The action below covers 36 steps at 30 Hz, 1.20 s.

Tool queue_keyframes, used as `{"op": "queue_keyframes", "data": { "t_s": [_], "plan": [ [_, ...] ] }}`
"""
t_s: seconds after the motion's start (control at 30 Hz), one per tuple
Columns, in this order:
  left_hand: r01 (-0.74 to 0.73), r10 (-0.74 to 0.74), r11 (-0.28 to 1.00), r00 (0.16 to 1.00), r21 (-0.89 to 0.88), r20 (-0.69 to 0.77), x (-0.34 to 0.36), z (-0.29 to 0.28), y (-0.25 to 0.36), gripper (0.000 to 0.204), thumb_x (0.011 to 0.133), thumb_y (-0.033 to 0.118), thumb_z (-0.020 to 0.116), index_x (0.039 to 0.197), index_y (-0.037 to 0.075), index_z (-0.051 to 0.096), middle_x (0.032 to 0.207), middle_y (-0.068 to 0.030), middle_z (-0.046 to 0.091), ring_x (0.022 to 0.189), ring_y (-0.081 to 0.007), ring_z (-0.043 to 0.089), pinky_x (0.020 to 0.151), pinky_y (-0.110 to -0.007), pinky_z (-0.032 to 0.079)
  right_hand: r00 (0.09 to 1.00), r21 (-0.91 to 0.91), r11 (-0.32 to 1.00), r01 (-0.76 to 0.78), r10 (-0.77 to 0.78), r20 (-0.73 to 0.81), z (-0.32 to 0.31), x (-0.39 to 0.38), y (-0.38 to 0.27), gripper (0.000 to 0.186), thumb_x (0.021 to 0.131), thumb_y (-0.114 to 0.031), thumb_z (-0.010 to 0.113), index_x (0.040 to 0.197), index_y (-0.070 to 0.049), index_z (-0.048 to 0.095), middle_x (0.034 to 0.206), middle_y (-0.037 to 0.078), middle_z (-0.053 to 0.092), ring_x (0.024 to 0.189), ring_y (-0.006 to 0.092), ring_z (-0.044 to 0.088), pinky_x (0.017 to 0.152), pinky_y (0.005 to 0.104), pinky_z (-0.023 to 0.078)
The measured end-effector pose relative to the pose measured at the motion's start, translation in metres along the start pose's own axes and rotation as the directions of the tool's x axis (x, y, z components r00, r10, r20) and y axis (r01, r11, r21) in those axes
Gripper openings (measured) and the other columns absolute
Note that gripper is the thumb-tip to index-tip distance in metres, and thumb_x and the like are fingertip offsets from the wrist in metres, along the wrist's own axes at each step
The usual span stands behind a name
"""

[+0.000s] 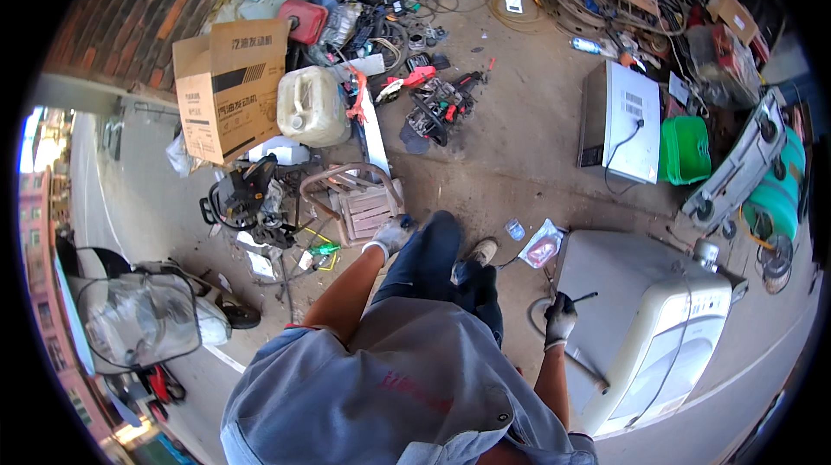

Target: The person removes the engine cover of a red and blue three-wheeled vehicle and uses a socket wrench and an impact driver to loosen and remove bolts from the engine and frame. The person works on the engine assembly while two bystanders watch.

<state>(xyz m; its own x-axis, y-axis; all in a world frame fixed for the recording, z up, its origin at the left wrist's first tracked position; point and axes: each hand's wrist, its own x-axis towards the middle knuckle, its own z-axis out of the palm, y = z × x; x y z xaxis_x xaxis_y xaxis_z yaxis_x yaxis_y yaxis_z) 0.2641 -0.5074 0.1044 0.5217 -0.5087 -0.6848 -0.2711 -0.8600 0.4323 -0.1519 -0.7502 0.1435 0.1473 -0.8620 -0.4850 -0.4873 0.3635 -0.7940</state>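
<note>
My right hand (561, 321), in a grey-white glove with dark fingers, is closed around a thin dark rod-shaped tool (586, 296); its exact kind is too small to tell. It is beside a grey and white washing machine (636, 292) standing at my right, with a grey hose (534, 316) bending out by its near side. My left hand (391, 237), gloved alike, is low by my left knee, next to a small wooden-slatted chair (368, 210). Its fingers look loosely stretched, with nothing visible in them.
At the left are a cardboard box (229, 93), a cloudy jerrycan (313, 108) and a dark engine-like machine (253, 201). Scattered tools (440, 106) lie ahead. Ahead right stand a white appliance (630, 123), a green bin (686, 149) and a teal cylinder (776, 192). A plastic packet (543, 244) lies near my foot.
</note>
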Motion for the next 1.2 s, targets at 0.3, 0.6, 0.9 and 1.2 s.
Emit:
{"op": "queue_keyframes", "data": {
  "t_s": [0.3, 0.6, 0.9, 1.2],
  "plan": [
    [-0.291, 0.179, 0.930, 0.892, -0.225, -0.415, -0.052, -0.080, 0.107, 0.082, 0.071, 0.037, 0.074, 0.140, 0.007, 0.038, 0.135, -0.0214, 0.046, 0.125, -0.0389, 0.045, 0.104, -0.045, 0.036, 0.332, -0.195, 0.560, 0.805, -0.154, 0.931, 0.302, 0.022, -0.241, 0.036, 0.094, -0.037, 0.053, 0.099, -0.003, 0.064, 0.087, 0.024, 0.066, 0.085, 0.0416, 0.064, 0.073, 0.0472, 0.050],
    [-0.182, -0.771, 0.008, 0.625, -0.983, -0.122, -0.032, -0.056, -0.037, 0.031, 0.081, 0.010, 0.071, 0.110, 0.003, 0.065, 0.082, -0.0043, 0.070, 0.066, -0.0081, 0.060, 0.060, -0.024, 0.050, 0.026, 0.031, 0.680, 0.733, -0.073, 0.997, 0.673, 0.105, -0.299, 0.043, 0.089, -0.044, 0.060, 0.102, -0.004, 0.067, 0.095, 0.018, 0.069, 0.087, 0.0303, 0.067, 0.077, 0.0371, 0.050],
    [-0.077, -0.940, -0.317, 0.156, -0.945, 0.302, -0.139, 0.148, -0.066, 0.019, 0.081, 0.006, 0.070, 0.098, -0.002, 0.069, 0.085, -0.0041, 0.068, 0.075, -0.0121, 0.063, 0.071, -0.025, 0.050, 0.379, -0.187, 0.866, 0.464, -0.003, 0.925, 1.015, 0.255, -0.328, 0.027, 0.087, -0.031, 0.066, 0.094, -0.006, 0.069, 0.077, 0.003, 0.065, 0.059, 0.0128, 0.056, 0.053, 0.0264, 0.044],
    [-0.130, -0.844, -0.517, -0.085, -0.846, 0.529, -0.191, 0.241, 0.054, 0.016, 0.079, 0.006, 0.072, 0.093, -0.001, 0.068, 0.082, -0.0040, 0.067, 0.072, -0.0120, 0.061, 0.066, -0.025, 0.048, 0.013, 0.172, 0.854, 0.491, -0.205, 0.979, 0.841, 0.086, -0.370, 0.039, 0.100, -0.029, 0.044, 0.115, 0.003, 0.062, 0.065, -0.005, 0.049, 0.052, 0.0043, 0.037, 0.048, 0.0224, 0.030]
  ]
}}
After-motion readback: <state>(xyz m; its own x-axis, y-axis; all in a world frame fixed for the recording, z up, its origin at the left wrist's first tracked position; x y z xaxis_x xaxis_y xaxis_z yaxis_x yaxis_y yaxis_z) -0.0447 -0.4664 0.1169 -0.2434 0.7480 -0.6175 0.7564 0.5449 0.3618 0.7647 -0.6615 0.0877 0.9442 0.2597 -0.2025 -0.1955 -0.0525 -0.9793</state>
